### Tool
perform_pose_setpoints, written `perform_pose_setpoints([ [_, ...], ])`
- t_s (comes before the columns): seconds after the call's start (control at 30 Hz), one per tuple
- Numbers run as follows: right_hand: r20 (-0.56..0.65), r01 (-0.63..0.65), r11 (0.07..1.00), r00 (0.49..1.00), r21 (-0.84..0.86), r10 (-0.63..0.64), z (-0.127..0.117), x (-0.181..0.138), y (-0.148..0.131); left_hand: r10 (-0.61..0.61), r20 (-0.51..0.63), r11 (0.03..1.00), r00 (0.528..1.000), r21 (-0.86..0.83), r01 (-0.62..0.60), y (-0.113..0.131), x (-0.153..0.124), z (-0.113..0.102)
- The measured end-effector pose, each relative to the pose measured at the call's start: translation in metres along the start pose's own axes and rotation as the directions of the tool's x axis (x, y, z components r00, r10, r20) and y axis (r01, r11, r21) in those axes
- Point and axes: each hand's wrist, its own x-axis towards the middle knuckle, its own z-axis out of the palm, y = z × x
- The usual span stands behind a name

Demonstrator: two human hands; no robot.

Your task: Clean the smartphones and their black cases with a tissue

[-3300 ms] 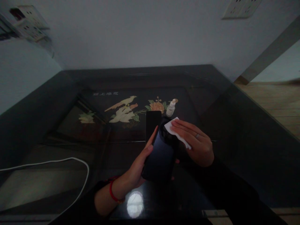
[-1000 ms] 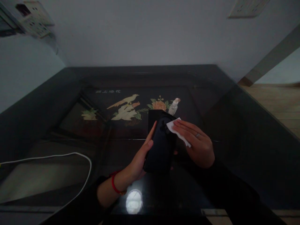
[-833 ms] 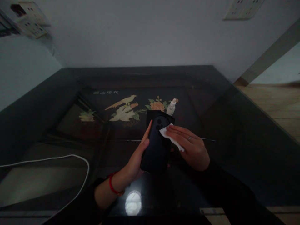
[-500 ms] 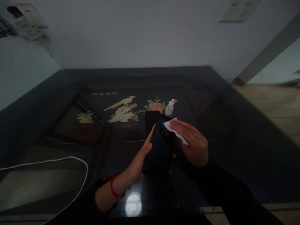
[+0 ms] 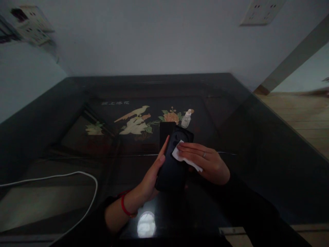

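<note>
A dark smartphone (image 5: 171, 176) lies back side up in my left hand (image 5: 151, 176), whose fingers wrap round its edges. Its camera bump shows near the far end. My right hand (image 5: 209, 163) presses a white cloth (image 5: 178, 154) flat against the phone's back, just below the cameras. Part of that back is hidden under the cloth and fingers. Behind the phone, a flat black rectangular object (image 5: 165, 131) rests on the table; I cannot make out what it is. A small white-capped dropper bottle (image 5: 185, 120) stands upright just beyond the phone.
The glossy black table (image 5: 138, 85) bears a bird-and-flower picture (image 5: 135, 123). A white cable (image 5: 77, 172) curves across its left side. Wall sockets (image 5: 259, 12) are at upper right, with more sockets (image 5: 36, 27) at upper left. Wooden floor (image 5: 303, 113) shows at the right.
My right hand has slid the cloth from the phone's far end, by the cameras, toward me and slightly left, uncovering the far right corner. My left hand keeps its hold almost unmoved.
</note>
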Motion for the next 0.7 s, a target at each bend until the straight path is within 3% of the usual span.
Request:
perform_pose_setpoints([
  [0.13,-0.091,-0.083,0.994,0.993,-0.072,0.077,-0.009,-0.001,0.003,-0.023,0.048,0.999,0.999,-0.026,0.024,0.000,0.001,-0.003],
  [0.27,-0.208,-0.185,0.978,0.964,-0.094,0.162,-0.003,0.001,-0.001,-0.069,0.118,0.997,0.991,-0.033,0.073,-0.007,0.001,-0.005],
  [0.47,-0.069,-0.063,0.998,0.996,0.010,0.064,0.006,0.002,-0.005,-0.078,0.066,0.997,0.995,-0.021,0.079,-0.010,0.000,-0.003],
  [0.6,0.073,-0.003,0.997,0.997,0.079,-0.002,-0.006,0.000,-0.001,-0.031,0.034,0.999,0.999,-0.015,0.031,-0.004,-0.001,0.000],
  [0.7,0.117,-0.038,0.997,0.993,0.061,0.031,-0.018,-0.002,0.005,-0.029,0.046,0.999,0.999,-0.022,0.030,0.000,-0.001,0.000],
])
